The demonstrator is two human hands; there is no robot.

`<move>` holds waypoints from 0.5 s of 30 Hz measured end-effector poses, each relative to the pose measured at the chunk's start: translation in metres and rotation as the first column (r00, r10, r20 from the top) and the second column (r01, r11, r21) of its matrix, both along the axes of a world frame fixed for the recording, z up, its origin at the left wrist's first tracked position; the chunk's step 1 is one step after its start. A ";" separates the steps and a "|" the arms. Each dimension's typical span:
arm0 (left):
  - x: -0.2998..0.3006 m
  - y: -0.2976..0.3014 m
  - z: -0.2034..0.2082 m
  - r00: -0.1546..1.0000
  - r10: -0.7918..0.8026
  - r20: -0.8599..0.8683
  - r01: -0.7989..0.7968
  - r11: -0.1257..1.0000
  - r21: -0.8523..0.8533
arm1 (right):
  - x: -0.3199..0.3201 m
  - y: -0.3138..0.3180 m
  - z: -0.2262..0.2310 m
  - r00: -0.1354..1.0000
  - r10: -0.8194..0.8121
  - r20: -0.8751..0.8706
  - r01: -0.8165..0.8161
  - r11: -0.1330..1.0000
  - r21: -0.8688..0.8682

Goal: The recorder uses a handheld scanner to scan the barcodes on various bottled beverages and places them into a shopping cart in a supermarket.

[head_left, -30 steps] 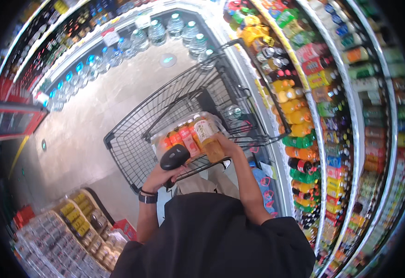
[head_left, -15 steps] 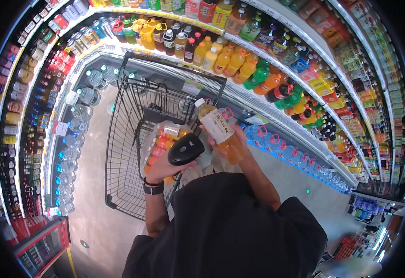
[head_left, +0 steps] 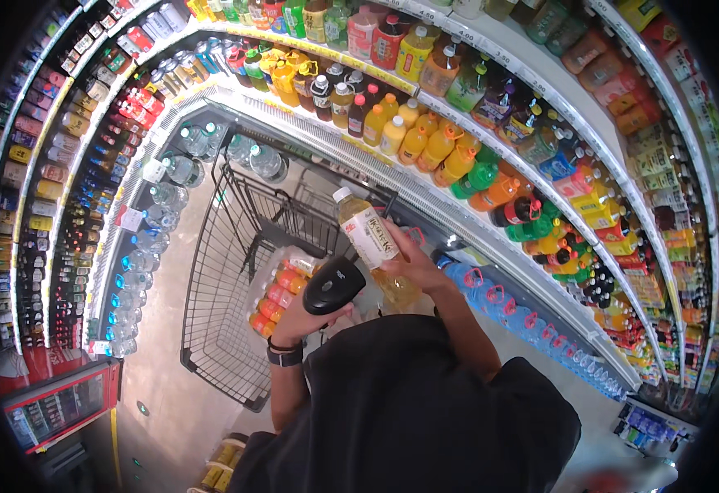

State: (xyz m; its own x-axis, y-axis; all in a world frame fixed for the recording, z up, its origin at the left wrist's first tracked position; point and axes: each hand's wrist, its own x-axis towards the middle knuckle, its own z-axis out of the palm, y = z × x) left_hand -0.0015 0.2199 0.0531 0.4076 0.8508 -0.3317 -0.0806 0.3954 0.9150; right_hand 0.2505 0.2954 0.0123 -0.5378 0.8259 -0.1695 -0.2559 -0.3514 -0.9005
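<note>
My right hand (head_left: 413, 261) grips a tall bottle of yellow drink (head_left: 372, 242) with a white cap and pale label, held tilted in front of my chest. My left hand (head_left: 304, 319), with a dark watch on its wrist, holds a black handheld scanner (head_left: 333, 284) whose head points up toward the bottle, a short gap below it. Both hands are above the near end of a black wire shopping cart (head_left: 216, 271). Inside the cart lies a shrink-wrapped pack of orange and red bottles (head_left: 279, 289).
Curved shelves of bottled drinks (head_left: 458, 156) run along the right and top. Large water bottles (head_left: 162, 214) line the low shelf by the cart. More drink shelves (head_left: 55, 164) stand at left, a red display case (head_left: 55, 403) at lower left, yellow packs (head_left: 224, 460) on the floor.
My view has swung further toward the drink shelves. The bottle has come upright and higher in my right hand, and the scanner stays aimed at it just below.
</note>
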 end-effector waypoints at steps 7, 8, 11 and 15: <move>0.080 0.068 0.033 0.935 -0.026 -0.352 0.068 0.992 0.107 | 0.064 0.072 0.011 0.959 0.040 0.282 -0.040 0.999 -0.005; 0.092 0.079 0.038 0.927 -0.020 -0.374 0.056 0.995 0.087 | 0.075 0.082 0.008 0.973 0.036 0.229 -0.042 0.999 0.023; 0.122 0.095 0.031 0.918 0.052 -0.393 -0.004 0.992 0.123 | 0.107 0.101 0.010 0.982 0.101 0.161 -0.094 0.994 -0.050; 0.148 0.106 0.018 0.935 0.071 -0.349 0.003 0.978 0.208 | 0.133 0.112 -0.018 0.973 0.179 0.145 -0.153 0.973 -0.175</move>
